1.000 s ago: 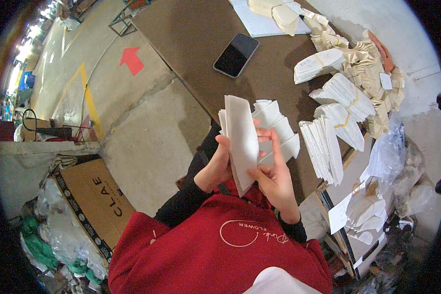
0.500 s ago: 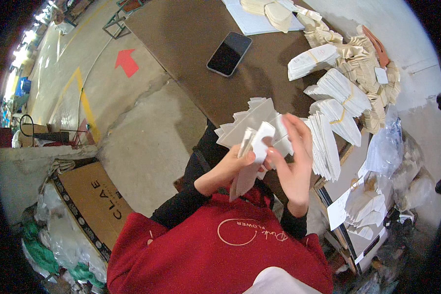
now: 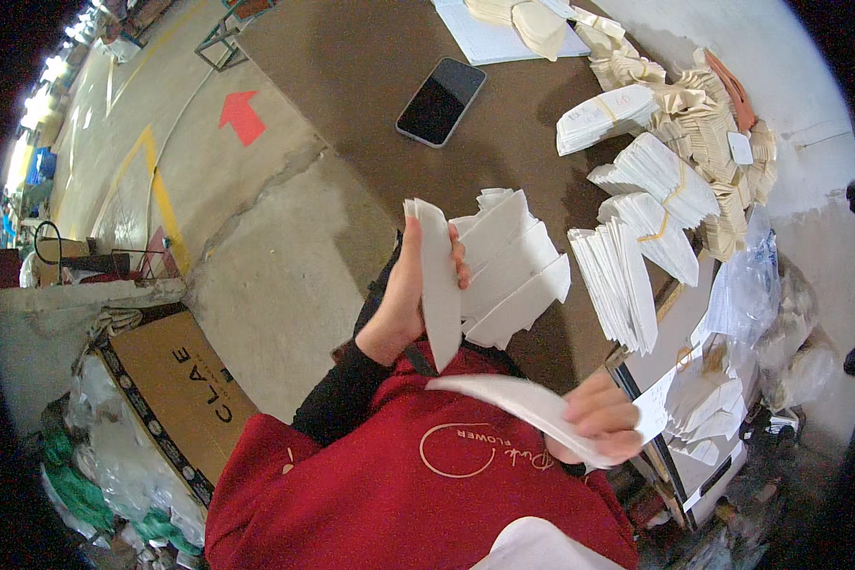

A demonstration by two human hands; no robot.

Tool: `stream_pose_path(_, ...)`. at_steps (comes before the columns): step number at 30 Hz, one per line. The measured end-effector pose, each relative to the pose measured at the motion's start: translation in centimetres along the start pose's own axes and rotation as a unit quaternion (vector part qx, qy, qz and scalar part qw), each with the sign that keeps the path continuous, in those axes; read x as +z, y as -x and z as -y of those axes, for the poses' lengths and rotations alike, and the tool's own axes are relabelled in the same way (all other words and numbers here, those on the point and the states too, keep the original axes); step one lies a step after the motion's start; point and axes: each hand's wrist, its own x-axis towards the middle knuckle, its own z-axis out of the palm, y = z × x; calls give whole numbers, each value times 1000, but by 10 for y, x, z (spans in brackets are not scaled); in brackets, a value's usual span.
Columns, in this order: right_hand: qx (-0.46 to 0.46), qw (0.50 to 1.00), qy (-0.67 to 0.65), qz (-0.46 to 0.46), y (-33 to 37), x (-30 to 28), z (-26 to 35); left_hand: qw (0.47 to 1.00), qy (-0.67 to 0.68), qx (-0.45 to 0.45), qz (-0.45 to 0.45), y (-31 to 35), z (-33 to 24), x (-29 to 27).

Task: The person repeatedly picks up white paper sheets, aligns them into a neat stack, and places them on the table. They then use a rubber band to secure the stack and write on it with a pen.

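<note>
The left hand [image 3: 404, 299] grasped a fanned stack of white paper pieces [image 3: 489, 271] over the table's [image 3: 351, 85] near edge while the right hand [image 3: 598, 418] pinched one separated piece [image 3: 513, 404], seemingly mid-sort, needing placement next among the bundles [image 3: 627, 275].

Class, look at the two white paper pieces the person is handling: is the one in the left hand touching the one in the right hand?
Apart. The head view shows the upright paper piece in the left hand and the curved paper piece in the right hand with red sweatshirt between them.
</note>
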Motion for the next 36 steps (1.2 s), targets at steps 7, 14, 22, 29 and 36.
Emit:
stream_pose_path(7, 463, 862, 206, -3, -23, 12, -27, 968, -94, -154, 173, 20, 4, 30)
stream_pose_path(14, 295, 827, 458, 136, -16, 9, -56, 965, -134, -134, 180, 33, 2, 29)
stream_pose_path(22, 492, 843, 193, 98, 10, 31, -44, 997, 21, 59, 49, 16, 6, 31)
stream_pose_path(29, 520, 797, 230, 203, 17, 21, -45, 991, 10, 123, 59, 22, -2, 31)
stream_pose_path(36, 429, 872, 220, 80, 4, 30, -39, 969, 60, 237, 29, 23, 8, 45)
